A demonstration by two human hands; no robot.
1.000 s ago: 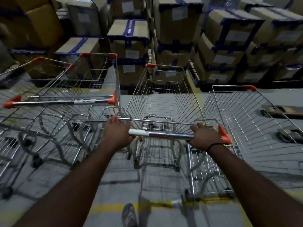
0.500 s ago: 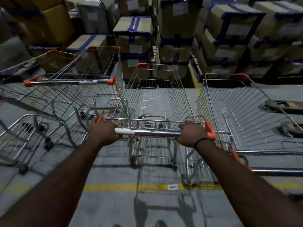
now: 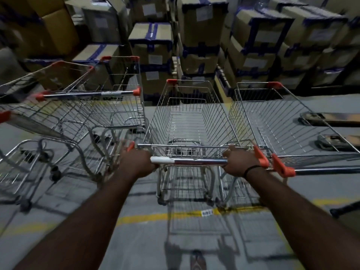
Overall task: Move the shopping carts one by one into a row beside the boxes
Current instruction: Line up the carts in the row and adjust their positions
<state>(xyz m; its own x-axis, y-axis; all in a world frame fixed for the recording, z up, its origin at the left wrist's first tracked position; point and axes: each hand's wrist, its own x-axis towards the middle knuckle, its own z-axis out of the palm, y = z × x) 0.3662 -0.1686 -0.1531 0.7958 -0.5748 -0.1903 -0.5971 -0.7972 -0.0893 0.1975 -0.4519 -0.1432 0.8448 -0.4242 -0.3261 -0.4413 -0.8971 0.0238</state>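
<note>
A wire shopping cart [image 3: 187,121] with orange corner caps stands straight ahead, its front close to the stacked cardboard boxes [image 3: 196,43]. My left hand [image 3: 137,162] grips the left end of its chrome handle bar [image 3: 189,161]. My right hand [image 3: 238,161] grips the right end, next to the orange end cap. Another cart [image 3: 282,123] stands close on the right, its basket alongside mine. On the left, a further cart [image 3: 109,98] sits nearer the boxes, with another one [image 3: 39,117] angled beside it.
Blue-taped boxes fill the whole back. A pallet jack's forks [image 3: 331,121] lie on the grey floor at the right. A yellow floor line [image 3: 148,217] crosses below the cart. My sandalled foot [image 3: 197,260] shows at the bottom edge.
The cart has rolled forward toward the boxes with both hands still on its handle. It now sits nearly level with the cart on the right, and the yellow line lies behind its wheels.
</note>
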